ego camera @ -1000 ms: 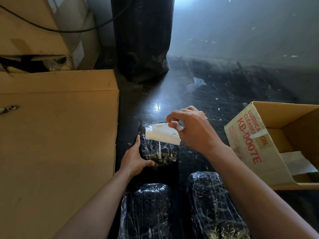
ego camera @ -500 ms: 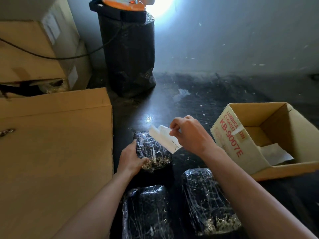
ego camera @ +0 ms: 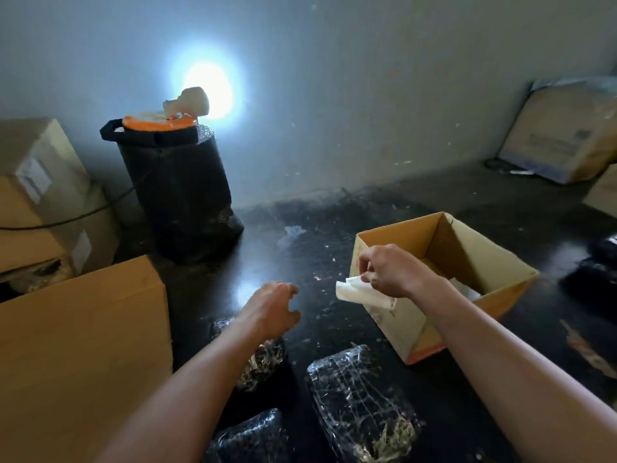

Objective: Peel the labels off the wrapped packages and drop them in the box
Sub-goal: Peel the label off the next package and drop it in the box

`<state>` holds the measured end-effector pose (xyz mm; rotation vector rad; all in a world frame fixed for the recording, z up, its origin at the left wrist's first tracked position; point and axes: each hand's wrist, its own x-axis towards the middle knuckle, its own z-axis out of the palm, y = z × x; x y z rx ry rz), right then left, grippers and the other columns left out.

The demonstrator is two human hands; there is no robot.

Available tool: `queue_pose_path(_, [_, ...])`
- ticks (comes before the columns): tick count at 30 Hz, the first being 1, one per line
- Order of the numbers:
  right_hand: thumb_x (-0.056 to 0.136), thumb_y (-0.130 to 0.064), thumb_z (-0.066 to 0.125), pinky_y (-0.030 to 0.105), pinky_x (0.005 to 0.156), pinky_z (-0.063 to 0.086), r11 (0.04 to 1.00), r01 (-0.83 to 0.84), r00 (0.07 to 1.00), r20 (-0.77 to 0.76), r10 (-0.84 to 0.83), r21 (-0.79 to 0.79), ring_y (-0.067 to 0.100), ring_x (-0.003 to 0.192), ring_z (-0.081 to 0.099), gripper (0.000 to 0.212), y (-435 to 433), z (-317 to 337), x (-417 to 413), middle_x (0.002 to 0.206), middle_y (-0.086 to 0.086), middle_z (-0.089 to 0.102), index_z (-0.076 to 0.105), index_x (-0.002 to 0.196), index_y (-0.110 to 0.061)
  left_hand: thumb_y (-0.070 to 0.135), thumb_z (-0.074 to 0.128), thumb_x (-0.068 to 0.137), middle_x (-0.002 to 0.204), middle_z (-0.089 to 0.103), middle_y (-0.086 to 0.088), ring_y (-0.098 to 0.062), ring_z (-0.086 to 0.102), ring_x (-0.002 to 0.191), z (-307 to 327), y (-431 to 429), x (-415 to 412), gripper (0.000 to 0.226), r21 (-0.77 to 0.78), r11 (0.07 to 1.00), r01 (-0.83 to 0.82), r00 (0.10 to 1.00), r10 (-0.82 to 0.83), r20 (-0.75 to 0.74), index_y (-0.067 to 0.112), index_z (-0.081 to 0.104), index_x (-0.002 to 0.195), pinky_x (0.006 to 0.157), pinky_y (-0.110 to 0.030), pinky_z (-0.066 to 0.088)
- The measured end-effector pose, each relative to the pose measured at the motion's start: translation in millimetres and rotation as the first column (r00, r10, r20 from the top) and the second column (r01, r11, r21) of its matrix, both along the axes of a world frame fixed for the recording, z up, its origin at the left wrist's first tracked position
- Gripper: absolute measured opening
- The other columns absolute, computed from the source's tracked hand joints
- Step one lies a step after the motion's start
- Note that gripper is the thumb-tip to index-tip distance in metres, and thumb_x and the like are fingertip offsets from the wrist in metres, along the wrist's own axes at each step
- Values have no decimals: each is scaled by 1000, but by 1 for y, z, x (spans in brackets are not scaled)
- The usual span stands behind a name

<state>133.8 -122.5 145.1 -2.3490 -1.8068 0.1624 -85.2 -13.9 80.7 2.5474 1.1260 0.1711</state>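
Note:
My right hand [ego camera: 389, 272] pinches a white peeled label [ego camera: 362, 293] at the near left corner of the open cardboard box [ego camera: 467, 252]. White paper lies inside the box. My left hand [ego camera: 272, 307] hovers with loosely curled fingers, holding nothing, above a black wrapped package [ego camera: 263, 359] that my forearm partly hides. Two more black wrapped packages lie on the dark floor: one [ego camera: 360, 399] below the box, another [ego camera: 250, 439] at the bottom edge.
A large closed carton [ego camera: 80, 355] stands at the left, with stacked boxes [ego camera: 43, 195] behind it. A black wrapped bin [ego camera: 180, 195] with an orange top stands by the wall. More cartons [ego camera: 564, 132] lean at the far right, dark bundles [ego camera: 597, 275] beside them.
My right hand pulled the label off the package and carried it right to the box. My left hand let go of the package and lifted. The view tilted upward.

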Motion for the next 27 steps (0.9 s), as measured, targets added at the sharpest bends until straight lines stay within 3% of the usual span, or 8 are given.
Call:
queue_pose_path(3, [91,-25,70,29,80,59,995,86,996,-20,-87,-51,18,91,71,26,-7,2,45,115,-1,71,68,116,-20,35,69,88,124,67,-2,-19,63,107,15,-6,43,42,34,999,29,1000,-29,4,18,65,126,91,-32,52])
queue_pose_path(7, [91,-26,70,27,76,59,991,126,992,19,-125,-38,14,80,69,15,-11,0,97,105,-2,72,69,105,-21,33,69,88,121,66,-3,-19,64,103,26,-18,104,37,43,999,26,998,-28,51,15,67,121,86,-32,55])
queue_pose_path(13, [90,-28,71,25,74,55,997,60,997,44,-57,-50,14,81,68,15,-1,-11,172,104,0,73,70,103,-20,31,68,94,120,68,-2,-18,68,101,22,-37,188,36,7,998,-63,991,62,121,13,65,125,72,-19,48])
queue_pose_path(17, [89,-25,72,28,76,57,998,25,999,50,-22,-58,16,83,67,14,5,-28,210,104,1,72,70,102,-20,31,69,94,126,68,-2,-21,69,105,-2,-45,229,40,-41,987,-156,980,160,118,17,62,131,81,-29,57])
queue_pose_path(21, [86,-25,75,32,78,59,995,-15,999,29,18,-103,16,82,68,16,7,-53,235,103,1,72,69,100,-21,29,66,96,129,66,-5,-26,67,111,-20,-60,258,45,-159,955,-251,950,275,147,20,56,139,88,-37,57])
queue_pose_path(27, [89,-24,72,35,82,59,993,-54,998,-39,50,-103,15,83,67,10,18,-85,257,101,-2,70,68,98,-24,24,58,100,138,58,-4,-27,62,119,-48,-77,281,63,-383,838,-389,809,510,292,28,27,154,97,-49,54])
